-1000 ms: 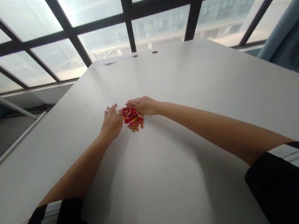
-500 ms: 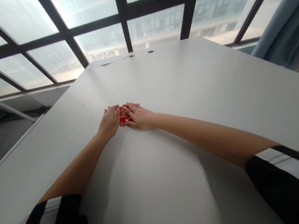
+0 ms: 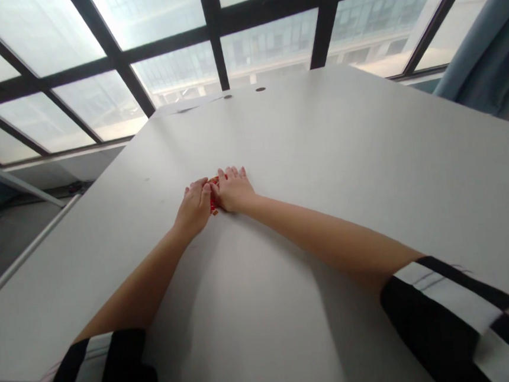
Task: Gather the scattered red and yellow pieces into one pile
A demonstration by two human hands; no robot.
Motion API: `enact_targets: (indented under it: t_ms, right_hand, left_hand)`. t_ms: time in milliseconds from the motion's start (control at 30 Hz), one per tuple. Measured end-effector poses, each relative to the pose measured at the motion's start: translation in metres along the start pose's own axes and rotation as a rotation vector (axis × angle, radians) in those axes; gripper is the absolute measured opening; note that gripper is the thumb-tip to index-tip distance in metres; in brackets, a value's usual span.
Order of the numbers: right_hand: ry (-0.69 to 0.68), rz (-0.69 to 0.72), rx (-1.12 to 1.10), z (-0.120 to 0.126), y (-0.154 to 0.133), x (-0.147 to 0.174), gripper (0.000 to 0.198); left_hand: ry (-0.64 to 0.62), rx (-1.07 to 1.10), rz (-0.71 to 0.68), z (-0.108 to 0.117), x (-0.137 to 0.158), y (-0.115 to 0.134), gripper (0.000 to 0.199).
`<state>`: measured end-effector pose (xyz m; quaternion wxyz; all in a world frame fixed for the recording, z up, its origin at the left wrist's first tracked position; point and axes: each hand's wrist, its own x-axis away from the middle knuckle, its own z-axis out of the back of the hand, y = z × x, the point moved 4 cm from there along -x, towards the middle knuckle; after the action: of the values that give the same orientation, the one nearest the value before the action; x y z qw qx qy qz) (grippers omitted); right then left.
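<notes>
Only one view is given, from the head camera, looking forward and down across a wide, pale grey flat-topped table (image 3: 324,167). Both bare forearms reach out from the near edge and meet around the middle of the table. The left hand (image 3: 194,205) lies palm down, fingers together and pointing far and a little right, its thumb side pressed against the other hand. The right hand (image 3: 233,188) also lies flat, palm down, fingers (image 3: 230,173) spread slightly and pointing to the far side. Neither hand shows a closed grip: both are flat and open, laid over the pieces rather than clasping them. Between and under the two hands sits a small heap of red and orange plastic pieces (image 3: 213,202), almost wholly covered; only a thin strip shows in the gap where the hands touch, just near the left fingertips. How many pieces there are cannot be told. At the near bottom corners the black-and-white striped sleeves (image 3: 447,311) of the person come into view. On the far side of the table two small dark round holes (image 3: 260,89) sit close to the far edge. Beyond that rises a large window with dark metal bars (image 3: 219,45), and a blue-grey curtain (image 3: 487,57) hangs at the far right
</notes>
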<state>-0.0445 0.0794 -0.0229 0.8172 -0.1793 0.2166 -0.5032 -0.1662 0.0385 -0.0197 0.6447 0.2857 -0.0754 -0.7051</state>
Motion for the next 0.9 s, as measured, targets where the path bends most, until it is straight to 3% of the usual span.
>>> enact_targets:
  t_ms: [133,300,533,767,900]
  right_hand:
    - [0.067,0.008,-0.123,0.007,0.004,-0.015,0.049]
    - [0.119,-0.104,-0.207,0.019,0.019,-0.02,0.047]
    - [0.148,-0.14,-0.248,0.005,-0.009,-0.022,0.043]
    - [0.17,-0.119,-0.159,0.012,-0.008,-0.026,0.052]
    - [0.075,-0.004,-0.058,0.008,-0.002,-0.029,0.047]
  left_hand:
    - [-0.004,0.008,0.001,0.0,0.001,0.0,0.058]
    - [0.116,-0.027,0.132,0.002,0.001,-0.008,0.056]
    - [0.052,0.115,0.039,0.001,-0.005,0.001,0.057]
    - [0.118,0.144,0.075,0.007,-0.003,0.006,0.051]
    - [0.084,0.069,0.038,0.003,-0.004,0.005,0.051]
